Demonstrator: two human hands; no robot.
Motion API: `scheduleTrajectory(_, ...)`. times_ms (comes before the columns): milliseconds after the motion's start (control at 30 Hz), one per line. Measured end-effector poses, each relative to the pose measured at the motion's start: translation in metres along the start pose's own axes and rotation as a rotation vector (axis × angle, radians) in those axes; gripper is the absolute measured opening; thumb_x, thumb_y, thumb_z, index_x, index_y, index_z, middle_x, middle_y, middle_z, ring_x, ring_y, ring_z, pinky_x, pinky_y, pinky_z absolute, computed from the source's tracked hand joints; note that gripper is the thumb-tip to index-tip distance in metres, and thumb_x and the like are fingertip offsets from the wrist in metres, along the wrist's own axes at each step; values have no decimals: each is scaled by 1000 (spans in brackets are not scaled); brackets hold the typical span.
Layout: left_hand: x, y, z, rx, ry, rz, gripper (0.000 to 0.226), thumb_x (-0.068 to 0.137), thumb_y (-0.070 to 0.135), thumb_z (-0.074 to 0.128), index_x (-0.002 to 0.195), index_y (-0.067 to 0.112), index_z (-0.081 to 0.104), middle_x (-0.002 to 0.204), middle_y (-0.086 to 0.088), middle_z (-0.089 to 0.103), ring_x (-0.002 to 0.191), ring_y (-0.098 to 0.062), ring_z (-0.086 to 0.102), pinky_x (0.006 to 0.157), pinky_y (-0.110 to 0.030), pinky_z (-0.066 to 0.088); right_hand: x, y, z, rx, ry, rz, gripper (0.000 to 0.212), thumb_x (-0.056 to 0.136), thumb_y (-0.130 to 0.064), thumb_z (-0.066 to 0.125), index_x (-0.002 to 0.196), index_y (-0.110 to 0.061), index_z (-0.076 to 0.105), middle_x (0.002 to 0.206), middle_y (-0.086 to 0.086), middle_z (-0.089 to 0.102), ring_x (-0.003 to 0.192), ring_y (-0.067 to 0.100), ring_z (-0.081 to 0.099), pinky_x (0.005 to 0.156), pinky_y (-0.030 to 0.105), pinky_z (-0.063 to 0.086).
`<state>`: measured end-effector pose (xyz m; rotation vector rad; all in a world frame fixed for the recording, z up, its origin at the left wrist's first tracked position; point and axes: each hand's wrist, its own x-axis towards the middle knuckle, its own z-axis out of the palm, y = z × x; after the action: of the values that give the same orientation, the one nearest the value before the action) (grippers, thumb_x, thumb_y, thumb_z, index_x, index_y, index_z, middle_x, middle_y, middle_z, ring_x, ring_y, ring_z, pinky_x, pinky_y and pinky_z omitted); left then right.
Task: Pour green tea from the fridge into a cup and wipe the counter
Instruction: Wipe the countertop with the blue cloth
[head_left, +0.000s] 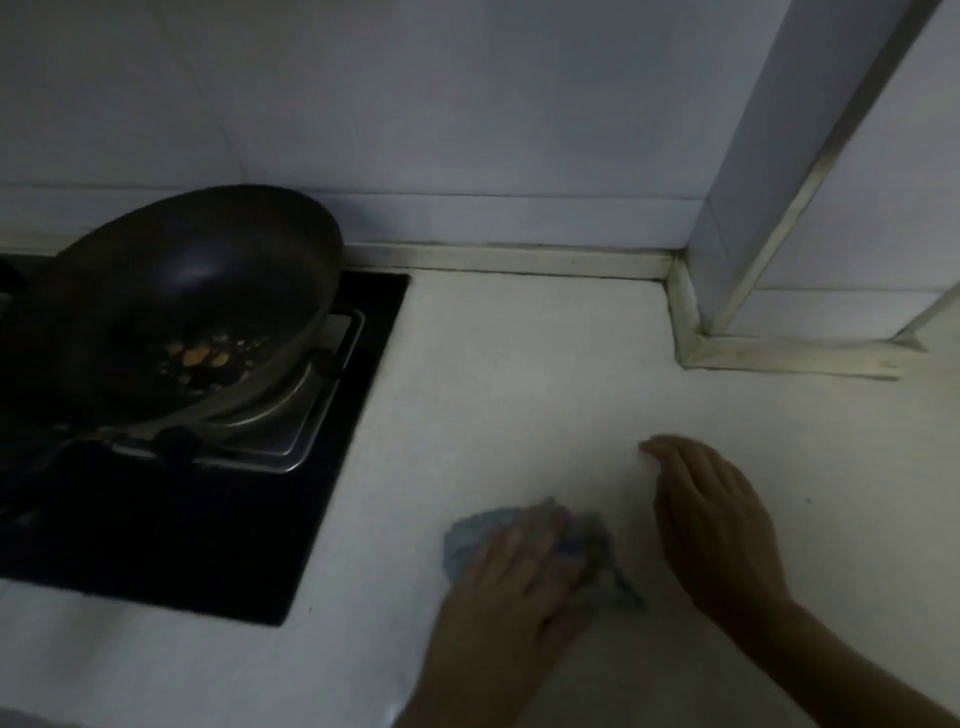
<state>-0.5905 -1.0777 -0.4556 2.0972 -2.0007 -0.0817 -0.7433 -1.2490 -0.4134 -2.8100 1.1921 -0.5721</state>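
White and faintly speckled, the worktop (519, 374) fills most of the dim view, running from the tiled wall (467, 104) at the back to the near edge, with a pale trim strip along the join and a boxed-in tiled column (769, 171) rising at the right rear corner. Set into the worktop on the left is a black glass hob (249, 519), its metal burner surround and pan supports showing under a dark wok (182, 291) that sits tilted on the burner; a few yellowish scraps of food lie in its bottom. Nearer the camera, two bare forearms come in from the lower right. The right hand (711, 519) lies flat and palm down on the bare worktop, fingers stretched out together and pointing toward the wall, gripping nothing. Just to its left, and apart from it, the left hand (519, 571) presses down with spread fingers on a crumpled blue-grey cloth (597, 561), which lies on the worktop right of the hob's near corner; the cloth bunches out past the fingertips on the far side and trails off in a small corner toward the right hand's wrist. The hand is laid over the cloth rather than closed around it. Motion blur softens both hands and the cloth's edges.
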Motion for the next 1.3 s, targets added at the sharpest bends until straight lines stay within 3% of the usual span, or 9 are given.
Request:
scheduleTrajectory(133,43,-50,-11,12,54,-174,50,105,48,16,151,31,27,161,0,21,150,-18,16,120,-37,14,27,14,22,-47,-33,61,41,89,-17,45,126,-2,58,127,17,58,116,32,57,98,41,45)
scheduleTrajectory(300,127,-29,6,-5,96,-194,51,104,47,23,145,24,43,157,-7,31,148,-24,24,122,-40,12,26,19,32,0,-48,144,44,93,-28,39,128,-8,56,129,12,58,117,29,55,99,40,44)
scheduleTrajectory(433,140,-14,15,2,59,-84,51,101,52,32,145,29,42,159,-3,30,148,-22,24,120,-45,22,27,15,31,-16,-69,139,49,92,-32,35,126,-6,58,127,13,60,115,30,59,99,40,44)
scheduleTrajectory(567,99,-48,-5,33,-11,101,50,104,52,24,150,34,30,161,4,19,149,-13,14,122,-33,10,42,24,23,35,-75,101,49,90,-32,34,124,-4,57,122,16,61,108,32,61,92,39,49)
scheduleTrajectory(700,108,-106,-18,0,46,-104,52,104,48,15,151,25,22,161,-3,20,150,-19,16,123,-36,9,65,39,20,13,-65,5,46,89,-18,35,127,0,55,131,17,54,118,33,53,100,40,43)
scheduleTrajectory(867,175,-68,5,14,111,-375,57,102,51,21,152,26,29,162,-6,20,151,-24,11,123,-42,6,94,42,32,54,-100,24,40,94,-8,47,133,0,49,139,18,47,126,32,47,105,41,39)
scheduleTrajectory(1100,102,-60,-12,12,-55,90,51,104,49,27,151,29,32,163,2,16,151,-12,9,123,-34,7,97,29,57,90,-120,85,42,98,-11,39,138,1,44,142,20,45,133,32,41,111,40,33)
scheduleTrajectory(1200,86,-108,-30,-41,-39,-112,49,102,52,25,148,34,23,162,7,15,149,-3,5,121,-23,0,95,27,59,91,-102,99,44,99,-13,38,140,-1,43,145,16,44,136,28,38,114,39,30)
scheduleTrajectory(1300,118,-126,-28,-30,9,-408,53,104,50,23,152,30,20,164,3,11,150,-11,1,122,-31,-3,95,25,59,78,-76,103,43,97,-13,39,139,0,45,142,15,47,134,28,40,113,37,30)
